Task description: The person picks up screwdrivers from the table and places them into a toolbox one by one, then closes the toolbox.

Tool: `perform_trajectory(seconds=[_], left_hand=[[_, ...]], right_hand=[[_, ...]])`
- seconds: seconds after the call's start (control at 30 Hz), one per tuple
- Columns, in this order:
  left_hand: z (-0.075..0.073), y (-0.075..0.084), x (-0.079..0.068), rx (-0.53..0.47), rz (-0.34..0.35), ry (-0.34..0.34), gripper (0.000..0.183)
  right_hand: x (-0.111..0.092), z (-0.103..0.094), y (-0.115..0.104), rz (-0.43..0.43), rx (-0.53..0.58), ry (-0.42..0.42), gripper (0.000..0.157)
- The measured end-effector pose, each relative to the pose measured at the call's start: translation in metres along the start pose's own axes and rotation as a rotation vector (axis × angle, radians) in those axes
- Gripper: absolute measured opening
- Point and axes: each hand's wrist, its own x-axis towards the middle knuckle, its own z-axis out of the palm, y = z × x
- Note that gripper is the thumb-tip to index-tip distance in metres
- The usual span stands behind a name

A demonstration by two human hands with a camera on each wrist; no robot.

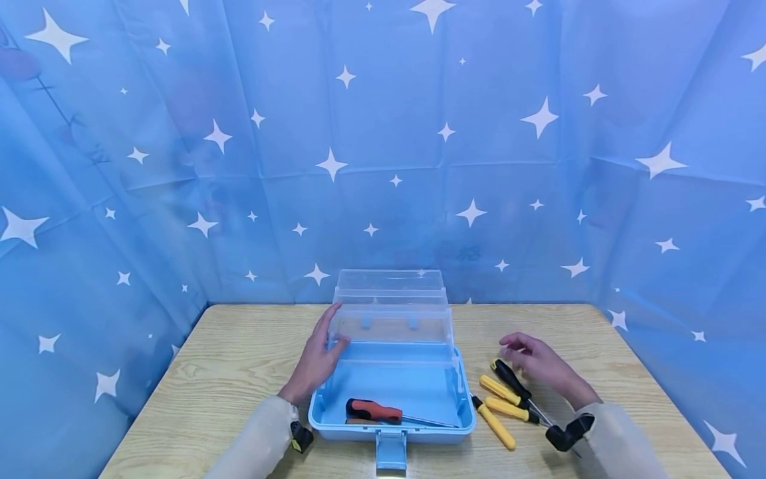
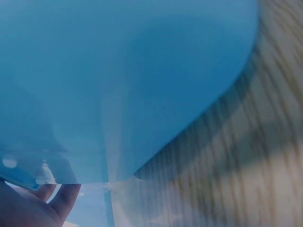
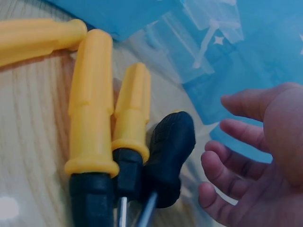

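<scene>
A light blue toolbox (image 1: 368, 382) stands with its clear lid (image 1: 389, 296) raised at the back. Inside lies a red-and-black screwdriver (image 1: 377, 411), with a brownish handle partly hidden under it. My left hand (image 1: 317, 356) is at the box's left side, fingers extended along the clear lid and thumb over the edge. To the right, my right hand (image 1: 541, 362) hovers beside a black-handled screwdriver (image 1: 507, 376), its fingers loosely bent with nothing between them. Yellow-handled screwdrivers (image 3: 90, 104) lie next to the black handle in the right wrist view.
One yellow-handled tool (image 1: 497, 426) lies close against the box's right front corner. A blue latch (image 1: 391, 451) hangs down at the front of the box. The wooden table (image 1: 209, 372) meets a blue star-patterned curtain (image 1: 389, 133) at its back and sides.
</scene>
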Motion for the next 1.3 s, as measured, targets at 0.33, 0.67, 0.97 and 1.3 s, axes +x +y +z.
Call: perform_trajectory(seconds=[0.33, 0.67, 0.97, 1.3], left_hand=[[0.000, 0.002, 0.000, -0.003, -0.009, 0.001, 0.062], [-0.001, 0.002, 0.000, -0.013, 0.002, -0.001, 0.062], [-0.001, -0.002, 0.000, -0.002, 0.007, 0.009, 0.062], [0.000, -0.003, 0.000, -0.004, 0.005, -0.003, 0.061]], right_hand=[[0.002, 0.006, 0.009, 0.060, -0.065, -0.006, 0.043], [0.006, 0.008, 0.013, 0.079, -0.086, -0.056, 0.047], [0.005, 0.013, 0.014, 0.053, -0.037, -0.077, 0.045], [0.003, 0.013, 0.017, 0.022, -0.052, -0.081, 0.046]])
